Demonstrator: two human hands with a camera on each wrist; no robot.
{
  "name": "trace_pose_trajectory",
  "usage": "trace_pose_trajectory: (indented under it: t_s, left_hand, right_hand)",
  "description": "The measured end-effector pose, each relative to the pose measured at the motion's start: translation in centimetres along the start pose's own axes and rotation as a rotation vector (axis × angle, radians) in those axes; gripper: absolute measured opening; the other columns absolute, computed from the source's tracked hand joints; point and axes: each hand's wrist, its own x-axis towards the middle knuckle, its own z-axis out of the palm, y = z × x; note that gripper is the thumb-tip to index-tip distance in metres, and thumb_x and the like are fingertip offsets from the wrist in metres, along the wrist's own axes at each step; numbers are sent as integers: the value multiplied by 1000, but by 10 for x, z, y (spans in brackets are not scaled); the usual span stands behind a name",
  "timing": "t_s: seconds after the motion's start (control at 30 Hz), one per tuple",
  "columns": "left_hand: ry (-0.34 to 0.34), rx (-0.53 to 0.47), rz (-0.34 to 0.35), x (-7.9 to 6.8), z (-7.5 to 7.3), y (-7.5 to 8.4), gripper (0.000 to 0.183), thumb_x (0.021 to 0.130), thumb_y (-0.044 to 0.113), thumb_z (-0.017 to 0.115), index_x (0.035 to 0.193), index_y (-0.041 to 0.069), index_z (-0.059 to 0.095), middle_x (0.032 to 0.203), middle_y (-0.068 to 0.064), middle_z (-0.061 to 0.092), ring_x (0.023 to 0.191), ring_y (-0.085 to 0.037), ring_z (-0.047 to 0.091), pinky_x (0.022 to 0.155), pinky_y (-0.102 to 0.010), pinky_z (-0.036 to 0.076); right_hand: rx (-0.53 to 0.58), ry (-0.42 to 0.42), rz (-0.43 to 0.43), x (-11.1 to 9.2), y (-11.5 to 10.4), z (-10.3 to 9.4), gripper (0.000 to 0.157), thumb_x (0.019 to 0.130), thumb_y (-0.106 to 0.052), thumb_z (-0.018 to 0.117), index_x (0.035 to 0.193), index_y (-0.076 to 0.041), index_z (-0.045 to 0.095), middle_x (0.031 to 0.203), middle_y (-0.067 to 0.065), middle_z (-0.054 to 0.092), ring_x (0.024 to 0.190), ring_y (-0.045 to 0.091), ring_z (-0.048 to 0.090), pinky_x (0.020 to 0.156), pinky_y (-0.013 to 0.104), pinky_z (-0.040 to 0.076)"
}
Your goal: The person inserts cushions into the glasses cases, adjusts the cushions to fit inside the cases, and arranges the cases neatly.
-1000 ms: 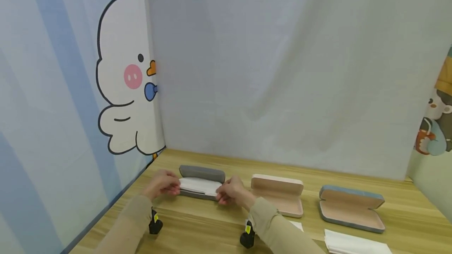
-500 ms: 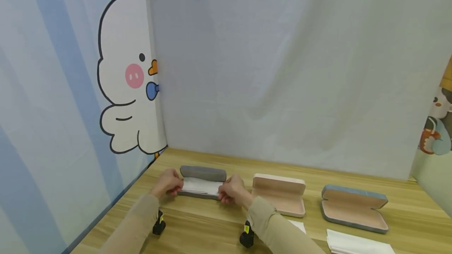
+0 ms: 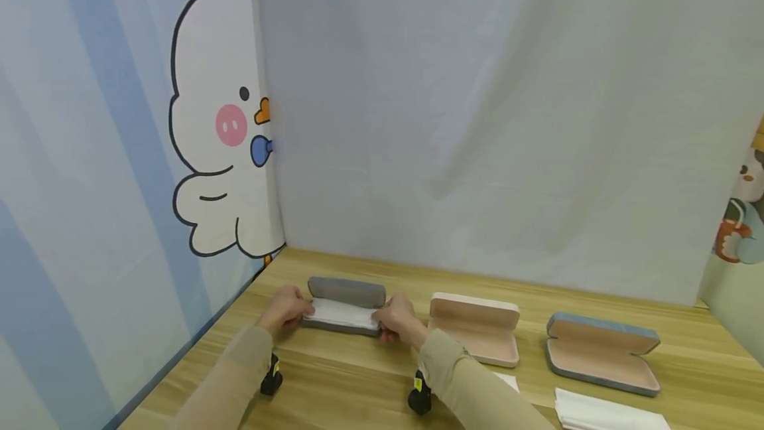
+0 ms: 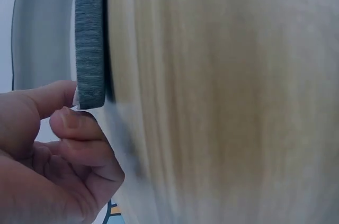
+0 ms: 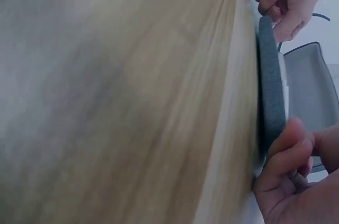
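A grey glasses case (image 3: 348,292) stands with its lid up at the back left of the table. In its lower half lies a folded white cloth (image 3: 343,313), nearly level with the rim. My left hand (image 3: 285,307) pinches the cloth's left end; the left wrist view shows that thumb over the case's end (image 4: 90,49) with a bent finger just below. At the opposite end my right hand (image 3: 398,318) pinches the cloth with curled fingers. In the right wrist view those fingers press close against the case's corner and partly hide it.
To the right stand an open cream glasses case (image 3: 474,337) and an open blue one (image 3: 599,357), both lined in pink. A folded white cloth (image 3: 609,411) lies in front of the blue case. Another cloth (image 3: 509,381) is mostly behind my right sleeve. Curtains hang behind the table.
The white cloth has settled lower and flatter inside the grey case, covering its front edge less. Both hands stay at its ends; the left thumb now lies over the cloth. The head view shifted slightly.
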Motion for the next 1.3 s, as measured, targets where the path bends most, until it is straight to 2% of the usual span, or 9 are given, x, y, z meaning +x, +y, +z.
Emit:
trace_pose_trajectory:
  t_s: [0.17, 0.3, 0.37, 0.4, 0.47, 0.53, 0.67, 0.93, 1.3]
  left_hand:
    - [-39, 13, -9, 2, 1, 1, 22, 83, 6, 69, 86, 3, 47, 55, 1, 45, 41, -7, 39, 38, -17, 32]
    - [-151, 10, 37, 3, -10, -5, 35, 90, 23, 68, 105, 0, 48, 59, 0, 47, 43, -8, 42, 40, -18, 36]
    - [-241, 5, 70, 3, -19, -8, 52, 90, 29, 68, 125, 0, 41, 63, -1, 49, 44, -9, 45, 43, -19, 40]
    - [-285, -6, 88, 3, -22, -10, 64, 89, 28, 69, 136, 0, 34, 63, -2, 50, 45, -9, 46, 44, -20, 42]
    - [-365, -23, 128, 4, -28, -13, 89, 85, 22, 75, 149, 2, 16, 66, -4, 53, 47, -11, 50, 46, -22, 46]
    - [-416, -31, 166, 5, -30, -15, 107, 80, 13, 78, 153, 1, 1, 67, -5, 55, 50, -11, 52, 48, -23, 49]
    - [-430, -31, 190, 6, -28, -15, 116, 76, 1, 78, 152, 0, -9, 72, -5, 55, 54, -10, 54, 50, -21, 49]
    - [-413, -51, 209, 6, -26, -12, 112, 76, -2, 77, 153, 2, -5, 78, -7, 51, 55, -11, 57, 50, -22, 50]
    - [-455, -92, 233, 3, -29, -15, 110, 77, -2, 76, 153, 3, -4, 78, -6, 44, 57, -13, 56, 52, -23, 49]
  right_hand:
    - [-62, -7, -42, 1, 2, -4, 38, 84, 0, 60, 50, -11, 46, 36, -4, 43, 28, 7, 44, 30, 18, 35]
    - [-99, -58, -90, -1, 0, -9, 43, 91, -16, 63, 53, -9, 45, 38, -4, 40, 29, 8, 44, 30, 20, 35]
    - [-109, -99, -103, -3, -2, -13, 35, 90, -26, 68, 76, 4, 56, 44, -2, 43, 30, 9, 44, 31, 21, 37]
    - [-118, -127, -106, -4, -2, -14, 42, 88, -29, 71, 96, 9, 56, 47, 1, 47, 31, 10, 44, 31, 22, 37]
    - [-111, -185, -103, -6, -3, -16, 76, 82, -27, 78, 134, 9, 36, 57, 8, 56, 34, 12, 46, 33, 24, 40]
    - [-115, -222, -100, -8, -3, -16, 105, 77, -20, 83, 151, -2, 11, 64, 13, 62, 35, 13, 47, 33, 25, 41]
    - [-121, -221, -125, -8, 1, -14, 107, 70, -5, 85, 149, -6, 13, 62, 17, 64, 34, 12, 48, 32, 23, 38]
    - [-33, -231, -181, -3, 9, -16, 70, 71, 3, 82, 121, -5, 34, 48, 6, 56, 34, 11, 48, 33, 22, 37]
    - [54, -242, -198, -2, 14, -12, 70, 71, 8, 79, 120, -5, 32, 51, 6, 55, 34, 10, 49, 33, 20, 38]
